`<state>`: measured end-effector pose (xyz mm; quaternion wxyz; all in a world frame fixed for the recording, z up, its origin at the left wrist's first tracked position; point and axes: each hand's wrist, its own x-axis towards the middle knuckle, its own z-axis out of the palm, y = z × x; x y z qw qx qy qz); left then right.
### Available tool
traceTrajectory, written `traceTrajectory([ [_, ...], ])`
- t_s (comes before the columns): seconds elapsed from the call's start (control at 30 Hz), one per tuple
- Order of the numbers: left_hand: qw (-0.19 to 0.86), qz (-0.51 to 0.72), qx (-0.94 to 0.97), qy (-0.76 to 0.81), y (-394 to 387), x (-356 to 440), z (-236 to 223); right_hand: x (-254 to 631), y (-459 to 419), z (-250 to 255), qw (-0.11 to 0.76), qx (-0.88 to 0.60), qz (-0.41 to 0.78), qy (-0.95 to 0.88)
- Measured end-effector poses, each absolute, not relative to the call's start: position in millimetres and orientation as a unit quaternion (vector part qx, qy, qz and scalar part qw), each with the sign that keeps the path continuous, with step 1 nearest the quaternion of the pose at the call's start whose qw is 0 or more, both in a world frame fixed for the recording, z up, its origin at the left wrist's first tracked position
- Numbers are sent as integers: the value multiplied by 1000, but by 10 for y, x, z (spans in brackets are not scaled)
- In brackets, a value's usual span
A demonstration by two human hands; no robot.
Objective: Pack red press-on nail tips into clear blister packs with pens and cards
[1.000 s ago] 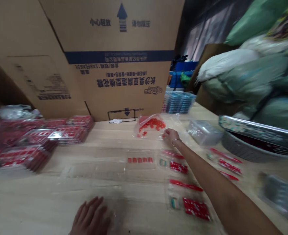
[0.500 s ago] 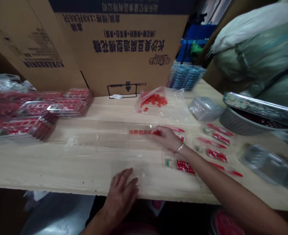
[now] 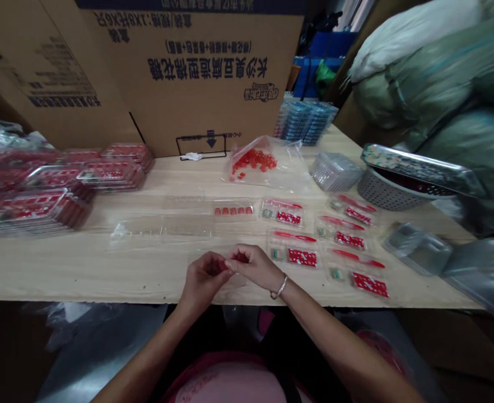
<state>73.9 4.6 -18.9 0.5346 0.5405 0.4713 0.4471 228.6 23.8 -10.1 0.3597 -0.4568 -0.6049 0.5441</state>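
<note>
My left hand (image 3: 203, 280) and my right hand (image 3: 257, 268) meet fingertip to fingertip near the table's front edge. Both are closed in a pinch; a trace of red shows at the fingers, but what they hold is too small and hidden to make out. Under them lies a clear plastic tray (image 3: 234, 281), partly covered. Beyond the hands, another clear tray (image 3: 249, 217) has a row of several small red pieces (image 3: 233, 211) in it. Clear trays (image 3: 188, 226) without red pieces lie to the left. An open plastic bag (image 3: 291, 173) with loose red pieces (image 3: 255, 160) lies behind.
On the right, several clear trays hold red dotted packets (image 3: 302, 257) and red plastic sticks (image 3: 295, 236). Stacked filled trays (image 3: 41, 207) stand left, a large cardboard box (image 3: 205, 106) at the back. Clear empty containers (image 3: 417, 249) and a grey basket (image 3: 392, 190) are at right.
My right hand has drawn back from the row of red pieces to my left hand. My left fingers have gone from spread to pinched. The camera view has shifted.
</note>
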Motion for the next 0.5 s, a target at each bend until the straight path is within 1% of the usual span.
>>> traceTrajectory([
  [0.07,552,404,559,468,-7,747,-203,2361,160,-140,317,-437,574,-616],
  [0.13,562,375,573,463,-41,759,-218,2413,79,-174,302,-432,581,-620],
  [0.27,554,359,590,464,-87,738,-234,2454,-109,-202,321,-457,552,-619],
  [0.5,512,294,662,461,-395,665,-322,2464,-477,-189,266,-472,472,-696],
])
